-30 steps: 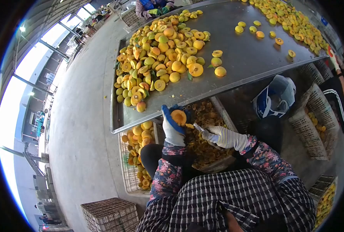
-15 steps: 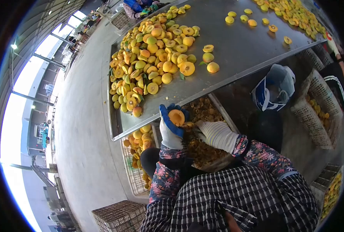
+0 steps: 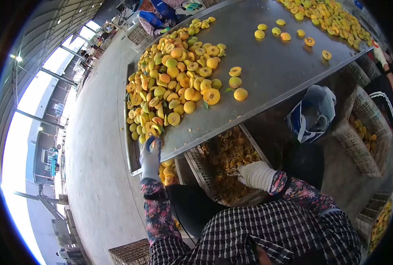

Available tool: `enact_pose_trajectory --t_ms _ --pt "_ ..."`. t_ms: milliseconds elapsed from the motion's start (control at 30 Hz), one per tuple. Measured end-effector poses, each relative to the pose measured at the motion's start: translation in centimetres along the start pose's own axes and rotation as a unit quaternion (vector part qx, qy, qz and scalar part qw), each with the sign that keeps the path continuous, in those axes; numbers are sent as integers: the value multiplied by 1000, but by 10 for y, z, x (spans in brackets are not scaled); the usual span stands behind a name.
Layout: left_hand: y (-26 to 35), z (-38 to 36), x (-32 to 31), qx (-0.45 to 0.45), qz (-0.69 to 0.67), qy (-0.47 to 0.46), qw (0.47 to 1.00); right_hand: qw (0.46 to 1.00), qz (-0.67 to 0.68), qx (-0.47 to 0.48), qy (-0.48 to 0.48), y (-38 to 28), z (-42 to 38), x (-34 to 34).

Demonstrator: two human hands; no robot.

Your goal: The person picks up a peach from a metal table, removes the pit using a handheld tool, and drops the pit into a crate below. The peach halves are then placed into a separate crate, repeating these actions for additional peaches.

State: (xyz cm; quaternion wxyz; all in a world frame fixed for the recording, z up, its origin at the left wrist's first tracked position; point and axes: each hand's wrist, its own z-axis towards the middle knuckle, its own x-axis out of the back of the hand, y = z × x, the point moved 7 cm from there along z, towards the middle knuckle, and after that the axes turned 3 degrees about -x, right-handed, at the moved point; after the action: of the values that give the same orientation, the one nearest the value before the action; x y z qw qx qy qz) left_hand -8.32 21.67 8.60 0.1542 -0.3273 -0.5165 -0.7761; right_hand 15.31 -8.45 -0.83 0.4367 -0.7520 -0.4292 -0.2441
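My left hand (image 3: 150,158), in a white glove with blue palm coating, reaches to the near left corner of the metal table. Its fingers are apart, at the halved yellow peaches (image 3: 174,118) on the edge of a large pile. My right hand (image 3: 255,175), in a striped white glove, is closed above a crate (image 3: 199,170) of brownish-orange scraps. A small thin metallic piece shows at its fingertips; its kind cannot be made out. Another crate with peach halves (image 3: 168,173) stands below the table edge, partly hidden by my left arm and knee.
The metal table (image 3: 267,75) carries another peach pile (image 3: 333,20) at the far right. A blue-and-white bucket (image 3: 312,112) and a crate of fruit (image 3: 364,132) stand to the right. Co-workers sit across the table and at the right edge. A crate (image 3: 132,252) is at lower left.
My left hand has moved left and up from the scrap crate to the pile's edge, and the peach half it held is gone from it. My right hand has shifted slightly down and right.
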Motion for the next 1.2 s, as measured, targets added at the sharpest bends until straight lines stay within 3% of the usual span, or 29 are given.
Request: enact_pose_trajectory --t_ms 33,67,100,167,233,367,467,600,700,733,833,933,1033,1100,1133,1167,1200 --pt "18 14 -22 -30 29 -20 999 1000 10 8 -2 -1 0 1" --pt "43 21 -47 28 31 -64 997 1000 19 15 -3 -2 0 3" --pt "86 25 -70 20 14 -97 995 999 28 22 -4 -2 0 4" --pt "104 55 -125 -107 98 -110 983 996 39 66 50 0 -3 4" --pt "116 75 -176 -66 147 -155 975 991 47 93 88 3 0 4" --pt "124 96 -242 14 246 -188 951 989 98 94 63 12 7 -2" --pt "116 97 -265 55 192 -190 961 991 88 88 40 11 3 7" --pt "128 82 -265 38 100 -227 968 986 119 105 49 7 4 7" --pt "61 79 -281 51 -179 -236 954 992 88 80 46 1 6 11" --pt "103 52 -250 113 -350 -227 902 995 68 64 42 -1 6 13" --pt "121 3 -197 177 -597 -205 755 972 152 76 165 -4 -3 36" --pt "101 -54 -188 194 -643 -205 712 842 389 123 353 7 2 45" --pt "97 -111 -193 139 -608 -185 760 763 496 132 392 -2 -1 54" --pt "74 -131 -195 39 -544 -166 822 776 448 143 421 -10 -4 57" --pt "81 -137 -193 110 -628 -167 752 777 430 154 434 -14 -8 62" --pt "88 -144 -192 183 -702 -154 671 818 379 191 388 -1 22 43" --pt "92 -145 -193 203 -705 -179 655 819 410 184 357 9 31 32"
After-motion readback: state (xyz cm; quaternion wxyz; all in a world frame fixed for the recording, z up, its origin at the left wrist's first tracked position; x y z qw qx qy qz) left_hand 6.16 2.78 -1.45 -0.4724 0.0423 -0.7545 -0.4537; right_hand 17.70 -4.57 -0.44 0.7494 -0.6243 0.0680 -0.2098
